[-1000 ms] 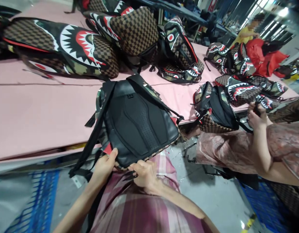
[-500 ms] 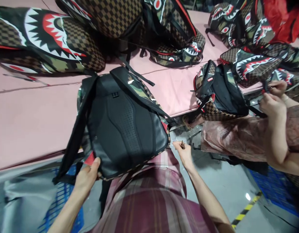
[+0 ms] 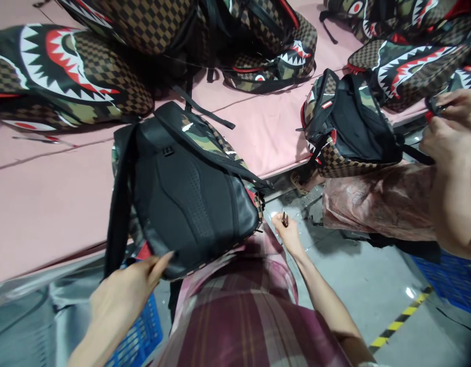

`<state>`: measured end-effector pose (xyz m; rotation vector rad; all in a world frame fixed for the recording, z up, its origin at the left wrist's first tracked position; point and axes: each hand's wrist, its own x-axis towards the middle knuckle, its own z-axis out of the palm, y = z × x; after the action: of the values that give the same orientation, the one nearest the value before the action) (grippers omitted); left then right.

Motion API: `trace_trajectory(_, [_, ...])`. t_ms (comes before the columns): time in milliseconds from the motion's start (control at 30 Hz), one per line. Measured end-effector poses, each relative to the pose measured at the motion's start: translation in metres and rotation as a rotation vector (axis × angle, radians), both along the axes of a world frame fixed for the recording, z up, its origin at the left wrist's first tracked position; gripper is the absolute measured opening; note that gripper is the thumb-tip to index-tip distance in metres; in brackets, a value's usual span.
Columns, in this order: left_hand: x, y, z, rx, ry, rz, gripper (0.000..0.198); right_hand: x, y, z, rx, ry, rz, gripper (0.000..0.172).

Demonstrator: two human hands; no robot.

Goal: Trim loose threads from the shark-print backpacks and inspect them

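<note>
A black-backed backpack [image 3: 185, 199] with camouflage and checkered sides lies with its back panel up, partly on the pink table and partly over my lap. My left hand [image 3: 130, 283] is closed on its lower left corner, thumb on top of the black panel and fingers hidden beneath. Just off the bag's lower right corner, my right hand [image 3: 286, 232] is closed around small thread snips [image 3: 284, 219], whose dark pointed tips stick up from the fist. The shoulder straps hang loose, one down the left side, the other across the right.
Shark-mouth backpacks [image 3: 71, 71] lie along the back of the pink table [image 3: 48, 204]. At right, a co-worker's hands [image 3: 449, 122] work at the strap of another backpack [image 3: 357, 127]. Blue crates [image 3: 139, 331] stand below. A pen-like item [image 3: 44, 139] lies at left.
My left hand has shifted its thumb further onto the panel, and the bag's lower right corner has bent upward. The right hand stays close by. The whole view has shifted a little.
</note>
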<state>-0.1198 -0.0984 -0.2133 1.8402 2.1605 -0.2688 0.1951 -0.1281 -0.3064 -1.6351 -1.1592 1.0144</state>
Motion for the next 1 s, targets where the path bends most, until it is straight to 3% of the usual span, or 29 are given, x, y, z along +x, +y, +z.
trace_trajectory(67, [0.041,0.014,0.005,0.117,-0.212,-0.253,0.027,0.003,-0.008,-0.001,-0.061,-0.152,-0.078,0.028])
trace_trajectory(133, [0.086,0.031,0.002,0.196,-0.434,-0.476,0.031,0.002,-0.015,-0.002,-0.089,-0.326,-0.08,0.041])
trace_trajectory(200, [0.123,0.047,-0.005,0.219,-0.473,-0.665,0.03,-0.001,-0.019,-0.001,-0.096,-0.428,-0.07,0.046])
trace_trajectory(300, [0.153,0.064,-0.015,0.182,-0.417,-0.842,0.023,-0.007,-0.023,-0.001,-0.017,-0.469,-0.071,0.025])
trace_trajectory(533, [0.163,0.071,-0.021,0.116,-0.328,-0.958,0.021,-0.009,-0.021,-0.008,0.225,-0.518,-0.064,0.019])
trace_trajectory(767, [0.17,0.068,-0.015,0.097,-0.246,-1.034,0.022,-0.005,-0.017,-0.004,0.267,-0.545,-0.014,0.02])
trace_trajectory(1000, [0.179,0.064,-0.009,0.119,-0.152,-1.113,0.023,0.004,-0.014,0.003,0.199,-0.598,0.11,0.023])
